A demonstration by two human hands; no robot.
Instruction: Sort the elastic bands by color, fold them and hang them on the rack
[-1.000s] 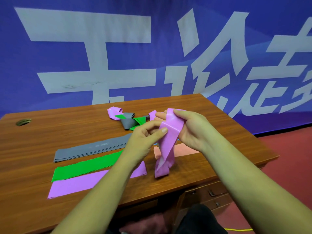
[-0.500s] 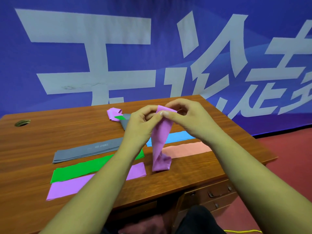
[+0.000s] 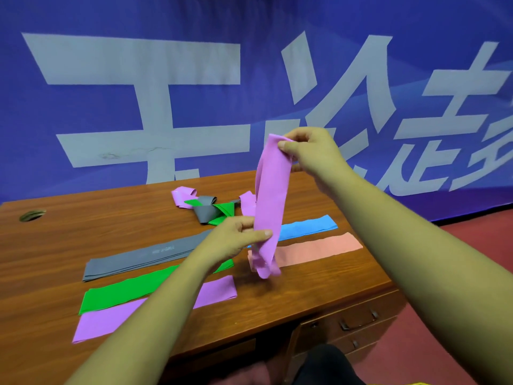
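Note:
A purple elastic band [image 3: 270, 195] hangs upright above the wooden desk [image 3: 291, 298]. My right hand [image 3: 308, 154] pinches its top end high up. My left hand [image 3: 236, 240] pinches it lower down, near the desk, and its crumpled tail touches the desktop. Flat on the desk lie a grey band [image 3: 144, 255], a green band [image 3: 125, 293], another purple band [image 3: 111, 320], a blue band [image 3: 305, 227] and a pink band [image 3: 319, 248]. A tangle of purple, grey and green bands [image 3: 205, 207] sits further back. No rack shows in view.
A blue banner with large white characters [image 3: 166, 79] hangs behind the desk. A round cable hole [image 3: 32, 214] is in the desk's far left corner. Drawers with handles [image 3: 358, 320] are under the desk's right side, above a red floor.
My right hand rose with the band's top end, and my left hand slid down the band, stretching it out lengthwise. Before, both hands held it close together at its top.

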